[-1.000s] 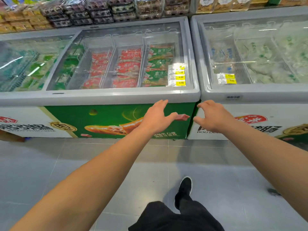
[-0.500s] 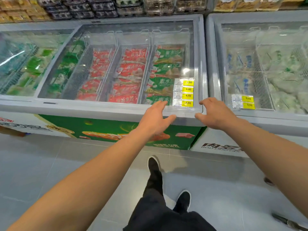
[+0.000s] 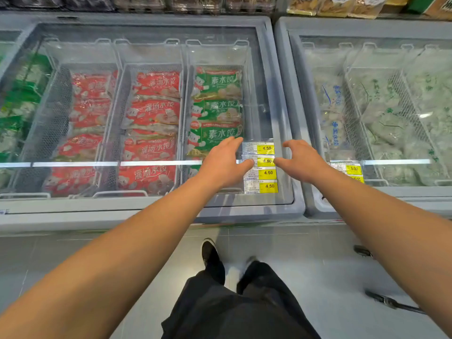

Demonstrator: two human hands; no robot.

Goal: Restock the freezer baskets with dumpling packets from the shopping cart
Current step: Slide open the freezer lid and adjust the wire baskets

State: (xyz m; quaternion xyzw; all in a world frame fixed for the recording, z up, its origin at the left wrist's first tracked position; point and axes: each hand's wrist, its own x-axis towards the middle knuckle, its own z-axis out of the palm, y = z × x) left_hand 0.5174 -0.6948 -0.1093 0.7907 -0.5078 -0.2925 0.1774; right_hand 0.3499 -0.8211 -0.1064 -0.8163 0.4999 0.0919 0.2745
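A chest freezer [image 3: 297, 206] with a closed sliding glass lid [image 3: 259, 113] stands in front of me. Under the glass, wire baskets [image 3: 115, 111] hold red dumpling packets [image 3: 154, 111] in two rows and green dumpling packets [image 3: 217, 108] in a third. My left hand [image 3: 223, 165] hovers over the lid's right part, fingers spread and holding nothing. My right hand [image 3: 302, 160] is beside it with fingers loosely curved, also holding nothing. Between the two hands lie yellow price labels [image 3: 266, 167] stuck on the glass. No shopping cart body is visible.
A second freezer [image 3: 293, 69] to the right holds pale bagged goods [image 3: 396, 123] in baskets. Shelves with packaged food [image 3: 337, 6] run behind the freezers. My legs and a black shoe [image 3: 210, 253] are on the grey floor. A dark wheel and bar [image 3: 389, 302] show at lower right.
I have stepped closer to the freezer. Both hands moved forward from its front edge to above the glass lid near the price labels.
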